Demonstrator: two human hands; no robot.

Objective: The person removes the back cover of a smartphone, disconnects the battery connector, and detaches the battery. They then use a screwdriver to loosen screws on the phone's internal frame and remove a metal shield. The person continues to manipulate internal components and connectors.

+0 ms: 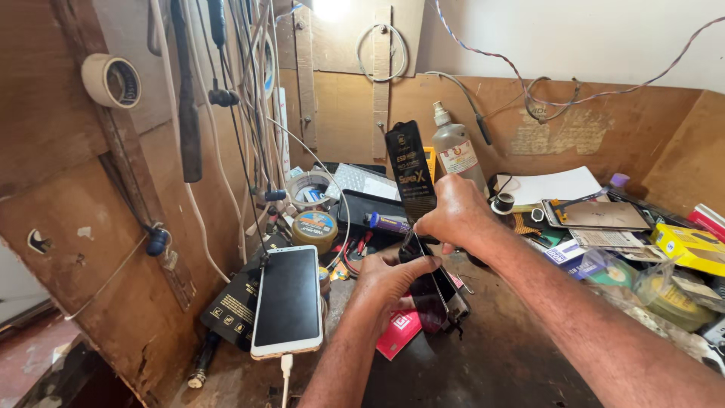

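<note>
Workbench [513, 363] of dark, worn wood fills the lower frame, enclosed by brown board walls [619, 128] at the back and left. Cables [242, 91] hang down the left wall beside a roll of pale tape [111, 80] on a peg.

White smartphone [288, 301] lies face up at the left of the bench with its screen dark; a white charging cable [286, 370] is plugged into its lower end. It rests partly on a flat black box [230, 306].

Left hand [387, 281] is clenched around the upper end of a dark phone [438, 295], which sits near the bench centre, tilted, over a red card [399, 332]. Right hand [457, 214] is closed on the lower end of a long black packet [411, 172], holding it upright directly above the dark phone. Whether the packet touches the phone cannot be determined.

Clear plastic bottle [455, 151] with a white nozzle stands against the back wall, just right of the packet. White paper sheet [551, 185] lies further right, with a flat display panel [596, 215] in front of it. Yellow box [691, 245] sits at the right edge.

Round tin [315, 227] with a blue and orange lid sits behind the white smartphone, near a clear tape roll [310, 189].
</note>
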